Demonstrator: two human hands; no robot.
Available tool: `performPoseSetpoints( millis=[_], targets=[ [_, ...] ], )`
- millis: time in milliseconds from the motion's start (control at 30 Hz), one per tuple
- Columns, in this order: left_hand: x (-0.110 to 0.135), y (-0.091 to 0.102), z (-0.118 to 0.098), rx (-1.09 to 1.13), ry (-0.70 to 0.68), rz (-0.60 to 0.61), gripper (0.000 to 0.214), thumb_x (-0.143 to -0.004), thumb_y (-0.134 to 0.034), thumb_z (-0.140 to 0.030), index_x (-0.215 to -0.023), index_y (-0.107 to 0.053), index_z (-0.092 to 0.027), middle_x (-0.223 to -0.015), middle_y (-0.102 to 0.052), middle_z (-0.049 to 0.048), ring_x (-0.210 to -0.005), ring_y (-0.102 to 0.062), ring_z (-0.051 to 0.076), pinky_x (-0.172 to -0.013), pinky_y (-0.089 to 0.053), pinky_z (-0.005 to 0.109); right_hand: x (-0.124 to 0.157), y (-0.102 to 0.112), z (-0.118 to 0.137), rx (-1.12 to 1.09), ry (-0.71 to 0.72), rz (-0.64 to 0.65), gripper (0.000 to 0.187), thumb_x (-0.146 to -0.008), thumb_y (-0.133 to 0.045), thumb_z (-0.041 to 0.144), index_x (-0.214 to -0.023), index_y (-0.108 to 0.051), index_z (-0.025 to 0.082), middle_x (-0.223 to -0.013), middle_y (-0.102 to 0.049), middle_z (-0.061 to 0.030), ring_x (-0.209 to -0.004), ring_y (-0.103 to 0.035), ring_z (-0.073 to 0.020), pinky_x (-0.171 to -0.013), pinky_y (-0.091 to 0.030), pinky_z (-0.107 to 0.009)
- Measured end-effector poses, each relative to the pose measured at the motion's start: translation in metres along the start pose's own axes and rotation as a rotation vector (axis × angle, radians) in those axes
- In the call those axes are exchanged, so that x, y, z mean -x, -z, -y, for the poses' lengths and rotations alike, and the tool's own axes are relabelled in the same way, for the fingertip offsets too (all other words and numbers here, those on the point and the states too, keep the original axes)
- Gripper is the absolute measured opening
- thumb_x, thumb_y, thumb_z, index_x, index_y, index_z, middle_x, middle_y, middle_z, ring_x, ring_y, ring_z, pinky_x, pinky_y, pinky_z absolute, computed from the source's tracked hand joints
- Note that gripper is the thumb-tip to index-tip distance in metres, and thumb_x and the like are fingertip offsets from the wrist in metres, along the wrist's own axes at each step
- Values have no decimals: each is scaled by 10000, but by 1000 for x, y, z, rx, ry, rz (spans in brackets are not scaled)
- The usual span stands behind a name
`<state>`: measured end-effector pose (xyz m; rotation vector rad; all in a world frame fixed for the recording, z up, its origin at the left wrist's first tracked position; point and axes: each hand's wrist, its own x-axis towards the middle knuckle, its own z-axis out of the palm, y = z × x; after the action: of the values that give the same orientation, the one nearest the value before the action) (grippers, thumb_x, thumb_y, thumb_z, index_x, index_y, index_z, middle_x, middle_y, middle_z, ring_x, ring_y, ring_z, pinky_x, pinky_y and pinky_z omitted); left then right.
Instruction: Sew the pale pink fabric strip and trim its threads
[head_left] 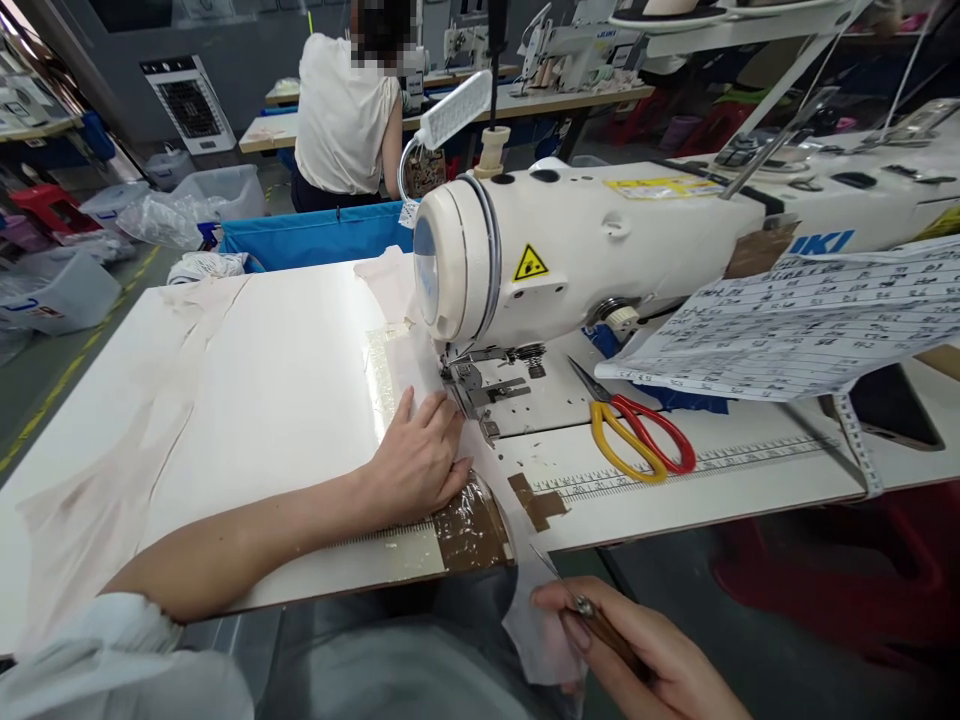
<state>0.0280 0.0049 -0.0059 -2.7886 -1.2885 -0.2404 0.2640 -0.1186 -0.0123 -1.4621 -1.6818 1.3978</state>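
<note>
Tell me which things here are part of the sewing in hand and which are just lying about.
In use:
left hand flat on the pale fabric
right hand, grip shut on a thin pointed tool
sewing machine

Lying about:
scissors
printed sheet
phone
brown tape

My left hand [417, 460] lies on the fabric [420, 372] just left of the presser foot [480, 392], the scissors [634, 428] on the table [285, 380] to its right, my right hand [645, 660] before the table's edge, another person [345, 110] behind.
</note>
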Motion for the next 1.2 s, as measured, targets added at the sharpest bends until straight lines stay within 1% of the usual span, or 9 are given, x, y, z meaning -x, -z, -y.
performPoseSetpoints(
  millis=[100, 233, 300, 433, 533, 633, 733, 967, 1200],
  targets=[
    [-2, -1, 1, -41, -10, -38, 445, -967, -352, -325, -1261, -507, -28, -1210, -546, 177, -1185, -433, 308, -1076, -309, 498, -6, -6, 10, -38, 14, -46, 262, -942, -492, 428, -1006, -680, 258, -728, -675, -15, -623, -646, -162, -626, -539, -223],
    [-7, -1, 4, -99, -8, -30, 353, -950, -374, -222, -1190, -551, -33, -1051, -573, 155, -955, -490, 269, -846, -433, 405, -8, -21, 16, -218, -43, -93, 304, -921, -518, 478, -1012, -681, 238, -720, -652, -11, -597, -647, -168, -595, -548, -236],
    [-8, 1, 5, -112, 4, -11, 322, -944, -379, -181, -1176, -554, -44, -1061, -577, 160, -950, -488, 269, -804, -437, 395, -8, -31, 15, -333, -111, -140, 346, -889, -561, 520, -1027, -687, 228, -777, -664, -19, -605, -659, -173, -623, -562, -256],
    [-9, 4, 6, -108, 16, 5, 319, -942, -358, -133, -1186, -546, -52, -1135, -574, 182, -1043, -476, 292, -845, -429, 415, -9, -50, 15, -634, -250, -216, 420, -797, -679, 556, -1060, -698, 229, -825, -654, -14, -682, -655, -183, -674, -591, -307],
    [-7, 5, 8, -91, 17, -6, 337, -938, -360, -155, -1203, -538, -48, -1167, -562, 192, -1092, -457, 310, -870, -422, 429, -10, -62, 20, -800, -322, -262, 452, -756, -732, 543, -1072, -699, 221, -820, -664, -11, -706, -670, -192, -689, -595, -334],
    [-4, 4, 9, -84, 17, -21, 384, -935, -369, -201, -1258, -503, -42, -1194, -546, 191, -1115, -442, 315, -891, -414, 437, -10, -69, 28, -798, -358, -241, 529, -767, -711, 566, -1131, -680, 184, -756, -698, -36, -686, -713, -232, -706, -586, -364],
    [-3, 4, 9, -70, 40, -19, 405, -935, -372, -216, -1280, -489, -39, -1166, -547, 173, -1062, -459, 293, -878, -422, 421, -10, -68, 34, -749, -342, -238, 579, -779, -688, 586, -1175, -662, 163, -739, -721, -59, -698, -726, -253, -712, -580, -372],
    [-9, 5, 12, 4, 76, 0, 372, -936, -381, -211, -1238, -526, -49, -1164, -532, 151, -1047, -450, 267, -888, -440, 400, -13, -57, 30, -627, -322, -281, 566, -825, -625, 594, -1186, -637, 158, -672, -721, -62, -724, -720, -247, -769, -565, -356],
    [-18, -3, 25, 44, 95, -8, 369, -930, -385, -204, -1231, -545, -63, -1194, -548, 152, -1109, -453, 274, -915, -448, 409, -24, -51, 26, -630, -261, -222, 564, -819, -647, 589, -1178, -606, 156, -724, -727, -69, -714, -717, -231, -727, -572, -341]
  ],
)
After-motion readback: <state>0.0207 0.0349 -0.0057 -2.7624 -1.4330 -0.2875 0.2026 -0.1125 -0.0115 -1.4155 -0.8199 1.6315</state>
